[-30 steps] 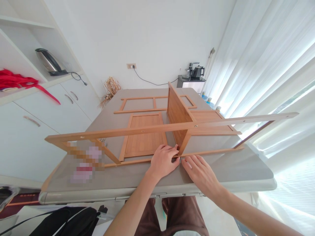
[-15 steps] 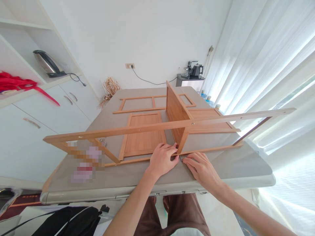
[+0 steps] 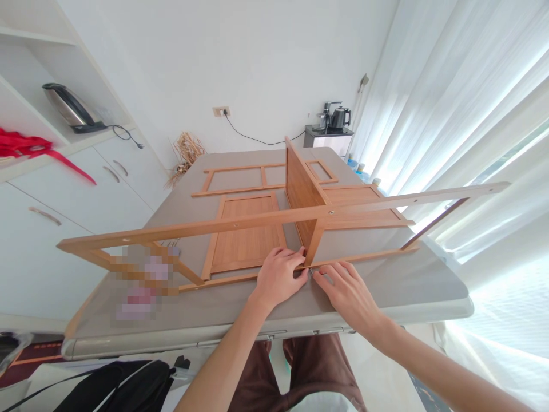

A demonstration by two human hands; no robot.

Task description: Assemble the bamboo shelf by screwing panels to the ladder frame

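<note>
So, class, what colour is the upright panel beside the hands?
Warm honey-brown wood grain on the upright wooden panel, clearest in the head view.

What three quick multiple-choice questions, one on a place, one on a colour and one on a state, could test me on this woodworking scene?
1. Where do both hands meet?
A. On the kettle
B. At the frame's lower rail, where the upright panel joins
C. On the curtain

2. What colour is the cloth on the shelf?
A. Red
B. Blue
C. Green

3. How does the flat panel on the table lie?
A. Leaning on the wall
B. Hanging
C. Flat

Key: 1 B, left hand and right hand sit at the wooden frame below the upright panel. 2 A, cloth is red. 3 C, flat panel rests on the table.
</note>
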